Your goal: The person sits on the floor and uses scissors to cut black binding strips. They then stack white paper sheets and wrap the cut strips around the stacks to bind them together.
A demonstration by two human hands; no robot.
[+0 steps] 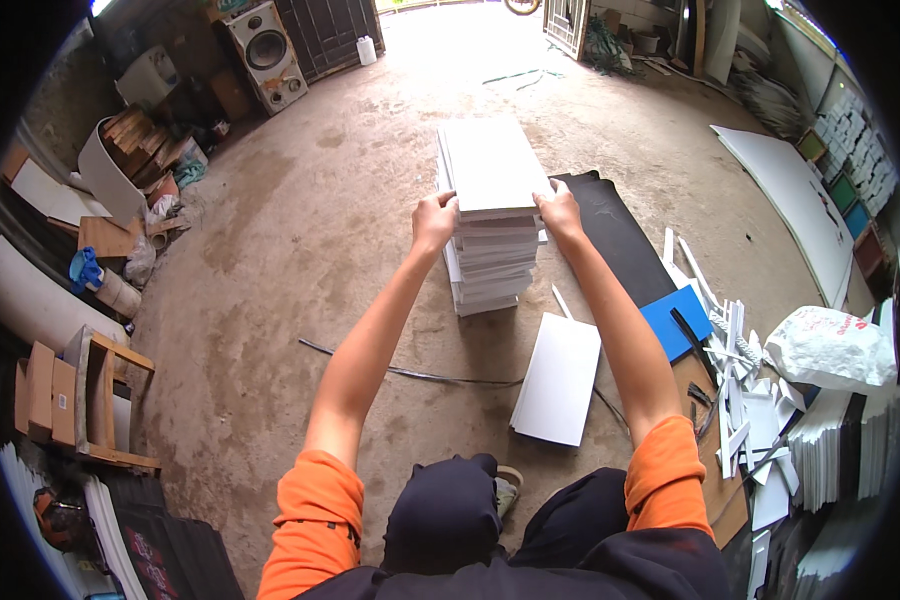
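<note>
A tall stack of white rectangular sheets point(494, 260) stands on the concrete floor in front of me, its layers slightly uneven. My left hand point(435, 221) grips the near left corner of the top white sheets point(490, 165), fingers curled at the edge. At the near right corner, my right hand point(560, 212) is closed on the same top sheets, thumb over the edge. How many sheets lie between my fingers is hidden. Closer to my knees, a smaller pile of white sheets point(558, 380) rests on the floor, with a thin white strip point(561, 301) by its far end.
Right of the stack lie a black mat point(615, 235), a blue sheet point(676, 322), white offcuts point(740, 430) and a white plastic bag point(830, 347). A dark cable point(420, 376) crosses the floor. Leftward stand a wooden stool frame point(100, 400) and cardboard boxes point(46, 395); a speaker point(268, 55) is farther back.
</note>
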